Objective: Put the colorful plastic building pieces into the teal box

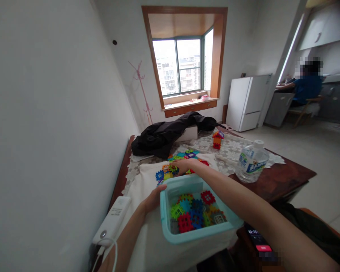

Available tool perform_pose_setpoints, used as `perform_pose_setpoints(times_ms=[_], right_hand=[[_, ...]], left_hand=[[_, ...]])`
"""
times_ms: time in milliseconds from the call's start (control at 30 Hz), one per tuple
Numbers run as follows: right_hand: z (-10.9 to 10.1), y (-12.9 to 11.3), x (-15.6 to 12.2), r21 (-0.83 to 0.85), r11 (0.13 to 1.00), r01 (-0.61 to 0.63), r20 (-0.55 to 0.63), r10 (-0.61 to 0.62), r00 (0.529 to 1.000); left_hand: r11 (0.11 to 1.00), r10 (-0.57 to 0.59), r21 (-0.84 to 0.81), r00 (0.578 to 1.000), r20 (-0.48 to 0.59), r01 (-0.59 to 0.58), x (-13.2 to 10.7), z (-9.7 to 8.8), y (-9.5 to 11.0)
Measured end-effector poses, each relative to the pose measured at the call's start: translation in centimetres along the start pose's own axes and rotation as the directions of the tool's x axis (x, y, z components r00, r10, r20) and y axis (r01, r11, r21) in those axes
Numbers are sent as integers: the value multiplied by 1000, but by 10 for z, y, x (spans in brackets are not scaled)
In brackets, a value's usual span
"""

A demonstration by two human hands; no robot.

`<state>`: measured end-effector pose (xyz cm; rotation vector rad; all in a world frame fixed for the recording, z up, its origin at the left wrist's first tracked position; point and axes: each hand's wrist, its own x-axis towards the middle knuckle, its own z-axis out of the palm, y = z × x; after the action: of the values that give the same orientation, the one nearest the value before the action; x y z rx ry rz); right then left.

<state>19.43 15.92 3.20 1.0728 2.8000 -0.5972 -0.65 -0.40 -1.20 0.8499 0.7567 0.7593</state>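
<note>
A light-blue plastic bin (pixel 170 236) stands before me, partly filled with colourful interlocking toy building tiles (pixel 197 211). My left hand (pixel 154 197) grips the bin's left rim, thumb over the edge and the fingers hidden against the outside wall. Beyond the bin, a spread of more building tiles (pixel 191 154) in many colours lies on the cloth. My right arm crosses over the bin's far right corner. At its end, my right hand (pixel 183 165) is among those tiles, its fingers around a dark green-yellow tile (pixel 173 169); the fingertips are partly hidden.
A large clear bottle (pixel 252 162) and a small house of tiles (pixel 217 140) stand on the table's right. Black fabric (pixel 158 138) lies at the back. A white power strip (pixel 113 219) sits left; a phone (pixel 257 238) lies lower right. A person (pixel 307 88) sits far right.
</note>
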Motion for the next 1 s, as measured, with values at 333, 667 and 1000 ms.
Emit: perform_pose_setpoints(times_ms=[333,667,1000], right_hand=[[-4,-2,2,-86,993,-86,3,87,996],[-16,21,-12,136,990,-46,-9,47,999],[-21,26,-9,459,888,-19,-371,211,904]], left_hand=[[1000,0,-5,1000,9,0,1,-3,-1],[1000,11,9,1000,20,-11,1,0,0],[1000,-3,11,1000,8,3,0,-2,0]])
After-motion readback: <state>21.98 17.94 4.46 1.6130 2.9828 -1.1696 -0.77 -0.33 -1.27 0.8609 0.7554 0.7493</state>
